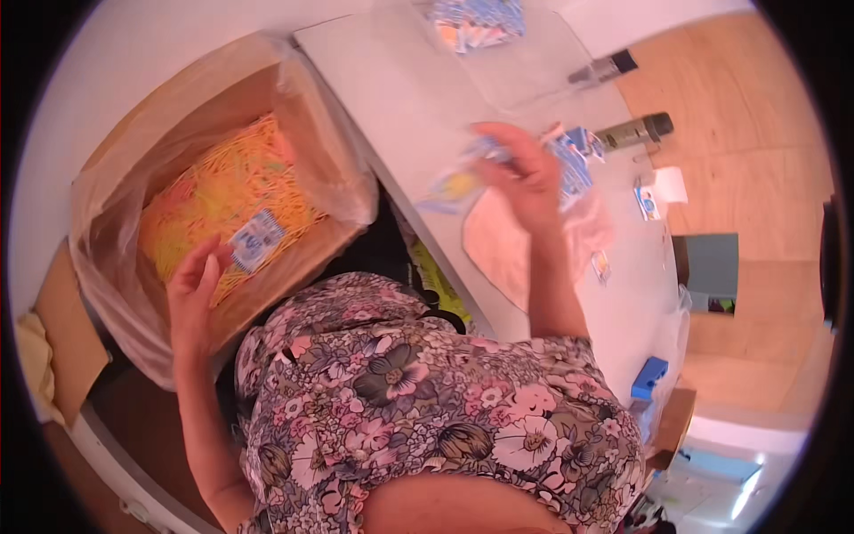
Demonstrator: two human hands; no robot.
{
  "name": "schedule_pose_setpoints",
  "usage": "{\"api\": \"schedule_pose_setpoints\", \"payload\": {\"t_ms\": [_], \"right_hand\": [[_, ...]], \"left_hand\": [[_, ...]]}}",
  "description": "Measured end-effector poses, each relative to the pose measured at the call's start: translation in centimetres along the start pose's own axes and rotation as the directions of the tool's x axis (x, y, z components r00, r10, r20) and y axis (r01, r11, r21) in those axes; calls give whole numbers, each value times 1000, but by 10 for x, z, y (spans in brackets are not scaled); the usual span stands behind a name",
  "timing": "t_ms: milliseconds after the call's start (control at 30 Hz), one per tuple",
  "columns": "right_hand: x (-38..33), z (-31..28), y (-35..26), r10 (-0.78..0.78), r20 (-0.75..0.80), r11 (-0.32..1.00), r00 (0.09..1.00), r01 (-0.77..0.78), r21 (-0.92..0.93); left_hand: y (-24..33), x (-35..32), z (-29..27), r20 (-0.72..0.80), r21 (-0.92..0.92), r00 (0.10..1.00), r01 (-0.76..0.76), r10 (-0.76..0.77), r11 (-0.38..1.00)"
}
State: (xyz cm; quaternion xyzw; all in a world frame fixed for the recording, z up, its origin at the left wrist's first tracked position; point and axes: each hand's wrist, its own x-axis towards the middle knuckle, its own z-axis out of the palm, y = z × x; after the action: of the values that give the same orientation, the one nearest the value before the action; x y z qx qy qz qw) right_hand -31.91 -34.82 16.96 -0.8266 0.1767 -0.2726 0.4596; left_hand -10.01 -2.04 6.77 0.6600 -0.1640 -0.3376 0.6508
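My left hand [197,274] is over an open carton, its thumb and fingertips pinching the edge of a small blue-and-white packet [256,240]. Beneath that packet lies a heap of thin yellow, orange and pink strands [240,169]. The carton [191,107] has a clear plastic liner [356,191] folded over its rim. Above the white table, my right hand [525,173] grips a clear-and-blue packet [455,185] with something yellow in it; motion blurs both. Just right of this hand, several blue-and-white packets [574,165] lie in a pile beside a pink round sheet [498,245].
A clear tray [507,76] with more packets [480,22] stands at the table's far end. Two dark cylinders [636,132] [609,67] lie along the right edge. A blue object [650,377] sits at the near right. Wooden panelling [738,178] borders the table [382,98].
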Motion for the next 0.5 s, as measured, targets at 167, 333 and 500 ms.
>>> {"api": "schedule_pose_setpoints", "payload": {"t_ms": [167, 333, 500], "right_hand": [[-63, -146, 97, 204, -280, 690, 938, -341, -639], [-92, -143, 111, -231, -239, 301, 943, -164, -940], [-53, -92, 73, -319, -149, 387, 936, -15, -922]], "left_hand": [[50, 16, 25, 145, 360, 988, -100, 50, 928], [-35, 96, 19, 191, 898, 978, -208, 83, 388], [-88, 104, 20, 162, 975, 985, -170, 64, 141]]}}
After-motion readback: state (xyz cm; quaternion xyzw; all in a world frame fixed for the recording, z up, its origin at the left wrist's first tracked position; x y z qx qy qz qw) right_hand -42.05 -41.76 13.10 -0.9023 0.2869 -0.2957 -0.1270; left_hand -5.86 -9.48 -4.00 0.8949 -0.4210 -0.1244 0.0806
